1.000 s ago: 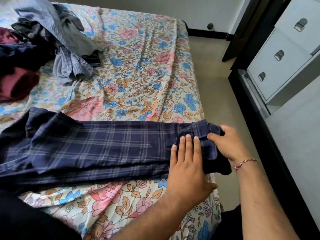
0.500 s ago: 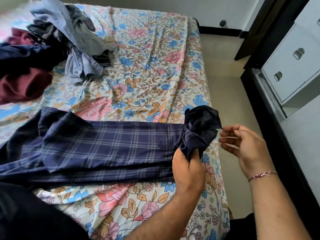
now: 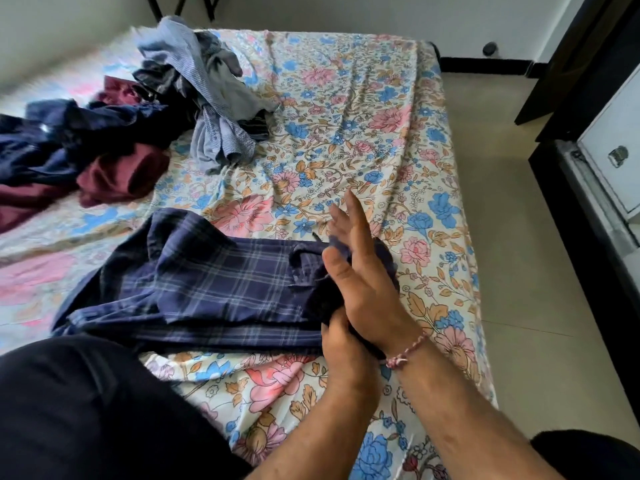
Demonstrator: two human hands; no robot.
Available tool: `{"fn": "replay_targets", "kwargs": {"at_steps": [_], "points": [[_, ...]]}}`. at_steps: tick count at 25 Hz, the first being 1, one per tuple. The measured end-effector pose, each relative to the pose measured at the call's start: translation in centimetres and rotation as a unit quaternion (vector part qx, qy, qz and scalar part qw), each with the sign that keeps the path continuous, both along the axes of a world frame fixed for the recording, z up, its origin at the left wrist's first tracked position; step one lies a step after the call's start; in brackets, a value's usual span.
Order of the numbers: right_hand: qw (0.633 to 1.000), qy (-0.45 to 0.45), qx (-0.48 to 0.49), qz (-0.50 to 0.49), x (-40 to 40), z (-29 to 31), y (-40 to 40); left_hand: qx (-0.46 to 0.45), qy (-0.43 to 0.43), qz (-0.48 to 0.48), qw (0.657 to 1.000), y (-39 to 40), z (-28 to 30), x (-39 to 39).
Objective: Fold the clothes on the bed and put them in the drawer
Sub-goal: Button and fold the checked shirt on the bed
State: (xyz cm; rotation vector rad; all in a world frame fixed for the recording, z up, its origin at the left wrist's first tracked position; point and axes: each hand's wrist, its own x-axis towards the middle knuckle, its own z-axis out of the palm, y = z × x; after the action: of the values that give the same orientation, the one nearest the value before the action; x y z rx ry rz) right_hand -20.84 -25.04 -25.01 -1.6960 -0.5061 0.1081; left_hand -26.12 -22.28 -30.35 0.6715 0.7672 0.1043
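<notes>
A navy plaid garment [image 3: 207, 289] lies stretched across the near part of the flowered bed [image 3: 363, 133]. Its right end is lifted and bunched. My left hand [image 3: 341, 344] grips that bunched end from below. My right hand [image 3: 363, 271] is flat against the lifted cloth from the right, fingers spread and pointing up, and partly hides the left hand. A pile of unfolded clothes [image 3: 131, 126], grey-blue, navy and maroon, lies at the bed's far left. White drawers [image 3: 613, 147] with metal handles stand at the right edge.
Pale tiled floor [image 3: 519, 271] runs between the bed's right edge and the black-framed drawer unit. My dark-trousered knee [image 3: 86, 410] fills the lower left. A black baseboard lines the far wall.
My left hand has carried the plaid garment's right end up and leftward over the rest. My right hand, apart and empty before, has come in against the lifted cloth. The view has shifted left.
</notes>
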Motion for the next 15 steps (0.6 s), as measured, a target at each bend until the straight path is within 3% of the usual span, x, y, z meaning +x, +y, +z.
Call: {"fn": "replay_targets", "kwargs": {"at_steps": [2,4,5,7,10,13,15], "points": [[0.984,0.024,0.173,0.041,-0.1,1.7,0.3,-0.009,0.001,0.003,1.0,0.0,0.1,0.0],[0.978,-0.009,0.206,-0.024,0.3,1.7,-1.9,-0.05,-0.031,0.01,0.998,-0.2,0.3,0.2],[0.981,-0.022,0.166,-0.1,0.5,1.0,-3.6,-0.071,-0.049,0.008,0.996,-0.2,0.3,0.2],[0.971,0.0,-0.007,-0.238,0.7,-1.0,-7.3,-0.081,-0.068,-0.005,0.994,-0.4,0.9,0.0],[0.947,0.148,-0.196,-0.206,0.5,-3.0,-8.5,-0.084,-0.073,-0.01,0.994,-0.4,1.7,0.1],[0.921,0.083,-0.3,-0.233,0.3,-4.4,-6.2,-0.059,-0.075,-0.017,0.995,-0.4,1.7,-0.7],[0.894,0.024,-0.376,-0.243,0.2,-5.0,-4.9,0.085,-0.048,-0.023,0.995,-0.2,2.1,-3.4]]}}
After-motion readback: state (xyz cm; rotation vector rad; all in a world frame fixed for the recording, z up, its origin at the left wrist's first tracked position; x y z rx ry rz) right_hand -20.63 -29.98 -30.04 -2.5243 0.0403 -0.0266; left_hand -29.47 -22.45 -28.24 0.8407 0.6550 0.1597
